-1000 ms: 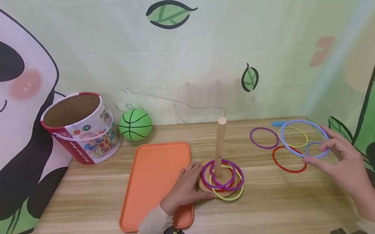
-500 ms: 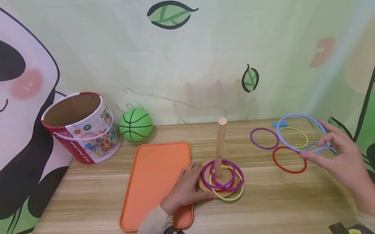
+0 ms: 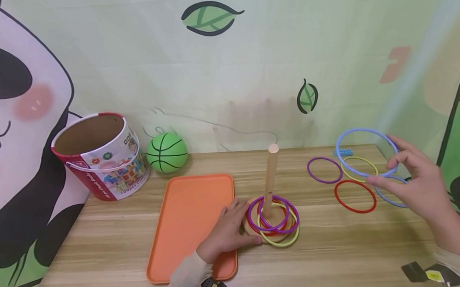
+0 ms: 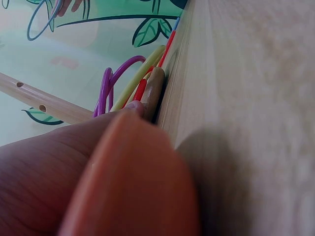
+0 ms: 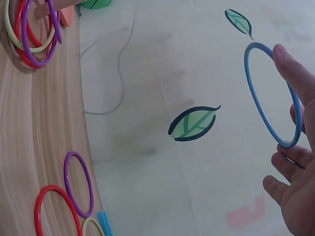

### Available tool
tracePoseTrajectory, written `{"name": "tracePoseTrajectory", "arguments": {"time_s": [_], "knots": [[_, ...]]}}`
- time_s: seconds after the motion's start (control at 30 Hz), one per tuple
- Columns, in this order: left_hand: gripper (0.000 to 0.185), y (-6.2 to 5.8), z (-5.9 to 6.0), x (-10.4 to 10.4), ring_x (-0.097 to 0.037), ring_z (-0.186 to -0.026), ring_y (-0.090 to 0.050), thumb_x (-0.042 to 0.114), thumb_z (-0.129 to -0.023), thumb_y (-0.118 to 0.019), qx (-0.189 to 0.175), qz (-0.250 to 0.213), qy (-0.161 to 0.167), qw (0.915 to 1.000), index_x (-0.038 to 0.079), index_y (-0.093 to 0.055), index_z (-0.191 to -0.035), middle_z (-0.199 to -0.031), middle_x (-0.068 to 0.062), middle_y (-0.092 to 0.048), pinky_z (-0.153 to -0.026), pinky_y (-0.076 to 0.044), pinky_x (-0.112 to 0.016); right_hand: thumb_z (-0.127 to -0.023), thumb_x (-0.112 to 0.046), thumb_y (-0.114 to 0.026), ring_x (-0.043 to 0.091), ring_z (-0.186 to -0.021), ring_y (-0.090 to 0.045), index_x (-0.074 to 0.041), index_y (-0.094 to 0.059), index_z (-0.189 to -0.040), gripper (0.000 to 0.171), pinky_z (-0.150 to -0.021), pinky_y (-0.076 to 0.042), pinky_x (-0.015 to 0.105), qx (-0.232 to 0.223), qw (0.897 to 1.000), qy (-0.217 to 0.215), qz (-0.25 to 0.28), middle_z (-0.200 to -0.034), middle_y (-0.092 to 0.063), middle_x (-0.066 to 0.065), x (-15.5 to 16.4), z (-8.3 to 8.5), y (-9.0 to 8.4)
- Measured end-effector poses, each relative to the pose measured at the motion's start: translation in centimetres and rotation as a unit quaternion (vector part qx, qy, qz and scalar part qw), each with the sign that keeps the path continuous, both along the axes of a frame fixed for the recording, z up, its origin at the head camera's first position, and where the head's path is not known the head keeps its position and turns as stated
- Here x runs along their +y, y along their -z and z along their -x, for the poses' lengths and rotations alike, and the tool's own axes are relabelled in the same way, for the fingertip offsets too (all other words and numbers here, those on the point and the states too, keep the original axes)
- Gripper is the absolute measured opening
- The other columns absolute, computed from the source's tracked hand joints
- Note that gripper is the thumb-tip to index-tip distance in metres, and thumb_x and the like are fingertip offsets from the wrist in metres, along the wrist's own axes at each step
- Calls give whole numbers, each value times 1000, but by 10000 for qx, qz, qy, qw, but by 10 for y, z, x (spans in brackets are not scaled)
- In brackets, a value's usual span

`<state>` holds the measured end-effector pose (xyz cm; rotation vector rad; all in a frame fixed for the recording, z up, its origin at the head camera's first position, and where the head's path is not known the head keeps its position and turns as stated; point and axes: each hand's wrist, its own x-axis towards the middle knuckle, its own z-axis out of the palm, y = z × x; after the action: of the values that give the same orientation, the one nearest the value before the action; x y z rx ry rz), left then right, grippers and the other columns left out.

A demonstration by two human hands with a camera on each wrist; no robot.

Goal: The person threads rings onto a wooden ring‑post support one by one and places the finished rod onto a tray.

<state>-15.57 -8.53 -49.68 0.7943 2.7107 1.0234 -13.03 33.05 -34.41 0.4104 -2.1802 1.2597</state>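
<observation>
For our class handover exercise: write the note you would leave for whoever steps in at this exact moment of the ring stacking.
Left hand: rests against the wooden base of the peg, steadying it; holds nothing.
Right hand: pinches a large blue ring in the air, right of the peg, above the loose rings.
Done: purple, red and yellow rings lie stacked round the peg on its base.
Left: the held blue ring is not yet on the peg. On the table to the right lie a purple ring, a yellow ring, a red ring and a second blue ring.
</observation>
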Motion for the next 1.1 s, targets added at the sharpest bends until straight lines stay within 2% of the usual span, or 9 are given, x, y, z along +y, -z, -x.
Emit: {"name": "tracePoseTrajectory", "arguments": {"time_s": [0.4, 0.7, 0.9, 1.1], "knots": [[107, -1, -1, 0, -38, -162, -11, 55, -83, -86, -34, -4, -23, 10000, 5, -36, -164, -169, -15, -35, -126, -6, -65, -62, 22, -89, 3, -139, -51, 1, -57, -83, 44, -107, -37, 9, 127, 9996, -3, -266, -150, -60, -4, -7, 5, -15], [106, 0, 0, 0, -39, -162, -11, 54, -83, -87, -31, 8, -37, 10000, 5, -37, -163, -169, -15, -35, -126, -6, -65, -58, 22, -90, 3, -139, -51, 0, -57, -83, 47, -109, -37, 12, 469, 9974, -90, -547, -149, -61, -3, -12, 9, -26], [106, -1, 0, 1, -39, -161, -11, 54, -83, -87, -36, 24, -52, 10000, 4, -38, -163, -169, -15, -35, -126, -7, -64, -59, 19, -92, 0, -137, -51, -2, -58, -83, 47, -108, -35, 13, 407, 9974, -47, -596, -150, -61, -4, -16, 11, -31], [107, -2, -1, 1, -38, -162, -11, 54, -82, -87, -38, 3, -55, 10000, 4, -37, -163, -169, -15, -35, -126, -7, -64, -62, 20, -90, 4, -139, -51, -2, -58, -83, 44, -111, -35, 14, 230, 9986, -245, -412, -150, -61, -3, -23, 13, -36]]}}
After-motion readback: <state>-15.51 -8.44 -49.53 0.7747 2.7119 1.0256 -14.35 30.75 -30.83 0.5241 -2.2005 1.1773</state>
